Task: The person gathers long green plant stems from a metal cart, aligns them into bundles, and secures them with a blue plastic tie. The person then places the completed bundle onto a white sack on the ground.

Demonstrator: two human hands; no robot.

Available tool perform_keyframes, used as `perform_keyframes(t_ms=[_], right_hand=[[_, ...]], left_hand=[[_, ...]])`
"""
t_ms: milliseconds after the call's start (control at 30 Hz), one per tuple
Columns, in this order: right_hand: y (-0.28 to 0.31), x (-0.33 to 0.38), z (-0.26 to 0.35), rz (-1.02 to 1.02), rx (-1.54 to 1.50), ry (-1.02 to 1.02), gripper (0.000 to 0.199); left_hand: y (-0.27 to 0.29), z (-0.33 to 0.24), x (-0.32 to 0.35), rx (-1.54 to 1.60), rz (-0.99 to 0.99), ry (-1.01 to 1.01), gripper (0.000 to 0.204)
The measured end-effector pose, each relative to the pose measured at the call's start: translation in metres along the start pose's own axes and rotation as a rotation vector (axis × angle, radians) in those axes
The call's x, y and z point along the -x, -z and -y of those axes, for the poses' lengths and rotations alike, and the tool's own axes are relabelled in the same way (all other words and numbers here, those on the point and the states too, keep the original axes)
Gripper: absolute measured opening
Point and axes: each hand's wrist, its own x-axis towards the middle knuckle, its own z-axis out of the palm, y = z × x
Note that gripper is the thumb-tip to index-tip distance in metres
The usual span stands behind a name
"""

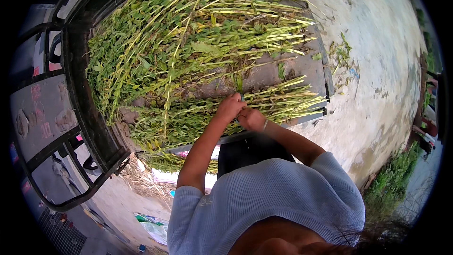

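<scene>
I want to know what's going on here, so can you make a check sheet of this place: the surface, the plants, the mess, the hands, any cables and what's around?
Surface: flat metal cart bed, dusty, mostly covered by plants.
Job's things: long green stalks with leaves piled across the bed; a smaller bundle lies along the near edge.
Clutter: loose leaf scraps on the concrete; plastic bags on the ground below.
Hands: left hand and right hand close together on stalks at the near edge; the grip cannot be made out.
Cables: nothing seen.
Surroundings: black metal frame at the bed's left, pale concrete ground, green weeds at the right.
</scene>
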Motion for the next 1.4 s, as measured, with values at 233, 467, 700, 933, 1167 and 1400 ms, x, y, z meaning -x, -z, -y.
perform_keyframes(t_ms=[233,467,700,933,1167,1400], right_hand=[[0.009,0.006,0.0,0.054,-0.04,-0.085,0.008],[-0.001,0.021,-0.007,0.128,-0.16,-0.161,0.011],[0.012,0.006,-0.006,-0.015,-0.338,-0.172,0.01],[0.001,-0.014,-0.027,0.004,-0.419,-0.256,0.01],[0.006,-0.022,-0.022,0.175,-0.249,0.011,0.007],[0.023,-0.054,-0.016,0.288,-0.161,0.249,0.013]], left_hand=[[0.005,0.007,-0.006,0.594,-0.303,0.297,0.02],[-0.01,0.039,-0.021,1.459,-0.9,1.063,0.033],[-0.026,-0.044,0.029,0.606,-0.825,0.53,0.028],[-0.074,-0.063,0.055,1.883,-1.054,0.629,0.02],[-0.096,-0.043,0.056,2.072,-1.036,0.683,0.014],[-0.117,-0.045,0.06,2.259,-1.14,0.518,0.009]])
